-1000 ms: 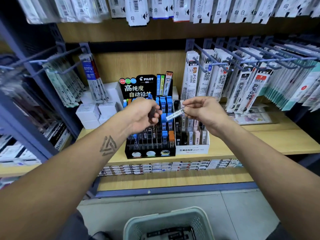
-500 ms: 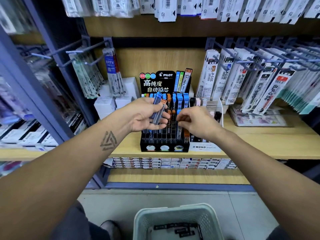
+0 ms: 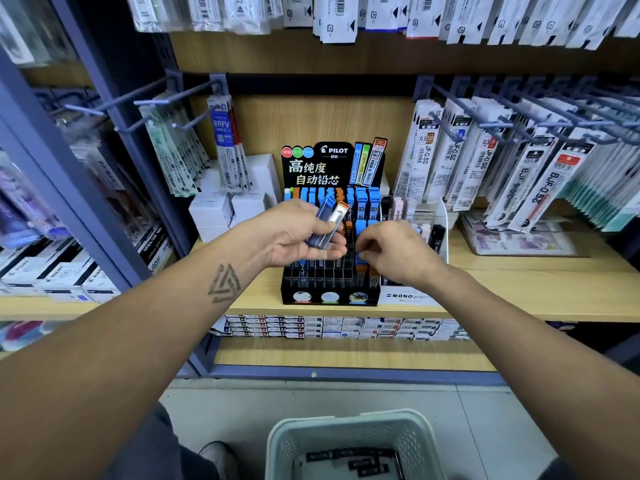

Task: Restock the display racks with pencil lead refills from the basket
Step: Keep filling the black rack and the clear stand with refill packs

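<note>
Restocking the Pilot rack from the basket.
My left hand (image 3: pixel 294 233) is gripping two lead refill cases (image 3: pixel 329 223); my right hand (image 3: pixel 394 251) is pinching one blue-capped refill (image 3: pixel 362 257) over the black Pilot rack (image 3: pixel 329 292); the basket (image 3: pixel 349 441) is sitting below.

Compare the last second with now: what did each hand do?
The right hand carried its single refill from mid-air down into the black rack and now works among the slots. The left hand kept holding its refills above the rack. The basket stayed on the floor.
</note>
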`<state>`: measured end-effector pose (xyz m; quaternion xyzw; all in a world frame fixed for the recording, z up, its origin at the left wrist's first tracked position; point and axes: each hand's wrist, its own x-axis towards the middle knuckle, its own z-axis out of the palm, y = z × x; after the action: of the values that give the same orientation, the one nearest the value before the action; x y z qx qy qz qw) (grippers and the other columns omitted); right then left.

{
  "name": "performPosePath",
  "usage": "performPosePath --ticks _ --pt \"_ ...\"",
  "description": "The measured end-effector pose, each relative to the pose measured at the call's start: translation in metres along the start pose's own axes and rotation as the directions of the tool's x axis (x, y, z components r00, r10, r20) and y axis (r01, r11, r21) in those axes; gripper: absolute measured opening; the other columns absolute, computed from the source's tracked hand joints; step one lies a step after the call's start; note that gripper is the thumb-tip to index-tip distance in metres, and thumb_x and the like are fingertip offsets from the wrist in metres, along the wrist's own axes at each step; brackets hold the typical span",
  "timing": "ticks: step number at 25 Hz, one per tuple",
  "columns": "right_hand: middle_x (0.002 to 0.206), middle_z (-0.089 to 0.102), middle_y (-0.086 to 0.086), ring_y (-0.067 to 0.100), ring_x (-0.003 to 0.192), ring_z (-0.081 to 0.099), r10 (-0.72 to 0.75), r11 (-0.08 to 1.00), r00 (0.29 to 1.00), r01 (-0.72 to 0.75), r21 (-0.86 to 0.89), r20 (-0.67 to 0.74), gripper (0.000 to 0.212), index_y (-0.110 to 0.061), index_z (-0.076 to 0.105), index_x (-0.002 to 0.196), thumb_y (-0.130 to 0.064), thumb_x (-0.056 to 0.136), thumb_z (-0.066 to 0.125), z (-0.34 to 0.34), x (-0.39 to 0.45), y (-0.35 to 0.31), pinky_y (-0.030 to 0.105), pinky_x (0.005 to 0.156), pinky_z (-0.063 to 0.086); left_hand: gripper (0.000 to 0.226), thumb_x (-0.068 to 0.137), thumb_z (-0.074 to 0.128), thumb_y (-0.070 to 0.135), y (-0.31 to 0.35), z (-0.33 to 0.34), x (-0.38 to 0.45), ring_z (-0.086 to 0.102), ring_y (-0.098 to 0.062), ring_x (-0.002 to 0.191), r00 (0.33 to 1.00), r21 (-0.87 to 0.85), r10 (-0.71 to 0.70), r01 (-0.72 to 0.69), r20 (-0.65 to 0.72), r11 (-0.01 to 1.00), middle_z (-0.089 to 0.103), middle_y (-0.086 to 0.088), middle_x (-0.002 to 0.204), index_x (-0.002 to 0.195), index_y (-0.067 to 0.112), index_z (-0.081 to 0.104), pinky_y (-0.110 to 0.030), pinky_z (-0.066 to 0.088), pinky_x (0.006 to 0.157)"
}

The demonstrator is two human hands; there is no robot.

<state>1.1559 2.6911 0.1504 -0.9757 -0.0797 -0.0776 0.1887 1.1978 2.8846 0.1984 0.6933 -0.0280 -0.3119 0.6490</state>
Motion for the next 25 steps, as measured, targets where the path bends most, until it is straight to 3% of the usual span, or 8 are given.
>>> performPosePath --ticks 2,4,7,11,15,19,23,25 --pt "0.087 0.073 -0.003 0.013 0.080 0.065 0.160 0.908 0.986 -0.126 0.400 -0.054 0.007 -0.020 0.073 0.090 -0.014 0.090 0.071 -0.006 0.001 -0.003 0.030 0.077 0.054 0.015 0.100 0.052 -0.001 -0.002 0.002 0.000 0.073 -0.034 0.081 0.999 0.026 -0.023 0.023 0.032 0.999 0.070 -0.030 0.095 0.111 -0.006 0.061 -0.040 0.063 0.070" --pt "0.089 0.074 0.005 0.014 0.076 0.064 0.299 0.572 0.953 -0.220 0.790 0.049 0.004 -0.014 0.074 0.095 -0.015 0.092 0.071 -0.013 0.001 -0.009 0.028 0.070 0.051 0.015 0.100 0.052 -0.001 -0.005 0.005 -0.001 0.072 -0.038 0.090 0.997 0.029 -0.039 0.037 0.066 0.999 0.070 -0.032 0.103 0.111 -0.005 0.061 -0.043 0.062 0.077" --pt "0.085 0.072 0.010 0.015 0.069 0.062 0.302 0.390 0.950 -0.198 0.899 0.078 0.006 -0.010 0.074 0.095 -0.009 0.090 0.072 -0.015 -0.001 -0.013 0.027 0.064 0.049 0.014 0.099 0.053 -0.001 -0.005 0.010 0.000 0.073 -0.035 0.087 0.992 0.041 -0.053 0.048 0.118 0.998 0.071 -0.030 0.098 0.108 -0.004 0.063 -0.040 0.063 0.075" --pt "0.085 0.072 0.011 0.018 0.074 0.069 0.217 0.246 0.970 -0.164 0.955 0.111 0.028 -0.001 0.070 0.108 0.013 0.084 0.068 -0.021 -0.002 -0.007 0.024 0.065 0.054 0.017 0.103 0.048 0.003 -0.002 0.013 -0.001 0.062 -0.019 0.059 0.990 0.016 -0.051 0.050 0.133 0.999 0.069 -0.017 0.078 0.114 -0.001 0.060 -0.023 0.052 0.050" --pt "0.085 0.073 0.010 0.019 0.077 0.070 0.166 0.343 0.984 -0.123 0.931 0.069 0.018 -0.007 0.070 0.095 0.006 0.082 0.073 -0.025 -0.003 -0.005 0.024 0.066 0.054 0.019 0.104 0.046 0.007 -0.001 0.014 -0.003 0.059 -0.018 0.059 0.991 -0.017 -0.037 0.039 0.126 0.999 0.066 -0.017 0.078 0.114 -0.002 0.060 -0.021 0.049 0.046" --pt "0.080 0.070 0.014 0.023 0.070 0.066 0.059 0.528 0.995 -0.094 0.844 0.074 0.015 0.001 0.068 0.094 0.003 0.081 0.077 -0.037 -0.004 0.001 0.031 0.068 0.058 0.014 0.107 0.042 0.013 -0.005 0.010 -0.001 0.067 -0.028 0.070 0.999 0.197 -0.039 0.034 0.022 0.980 0.070 -0.022 0.082 0.110 0.003 0.051 -0.030 0.055 0.053" --pt "0.080 0.071 0.008 0.008 0.067 0.064 -0.067 0.861 0.967 -0.070 0.504 0.247 0.017 -0.004 0.072 0.091 -0.005 0.078 0.083 -0.030 -0.010 0.000 0.023 0.067 0.055 0.013 0.109 0.036 0.020 -0.008 0.008 -0.001 0.061 -0.021 0.056 0.999 0.350 -0.010 0.025 -0.044 0.937 0.069 -0.014 0.071 0.106 0.009 0.042 -0.025 0.046 0.046" --pt "0.079 0.069 -0.003 0.004 0.068 0.061 -0.048 0.955 0.973 -0.021 0.296 0.225 0.016 -0.012 0.072 0.088 -0.013 0.079 0.085 -0.021 -0.009 0.002 0.015 0.065 0.049 0.016 0.109 0.037 0.022 -0.008 0.008 -0.001 0.060 -0.020 0.054 0.999 0.354 -0.008 0.023 -0.044 0.935 0.068 -0.012 0.069 0.105 0.009 0.045 -0.023 0.044 0.045"
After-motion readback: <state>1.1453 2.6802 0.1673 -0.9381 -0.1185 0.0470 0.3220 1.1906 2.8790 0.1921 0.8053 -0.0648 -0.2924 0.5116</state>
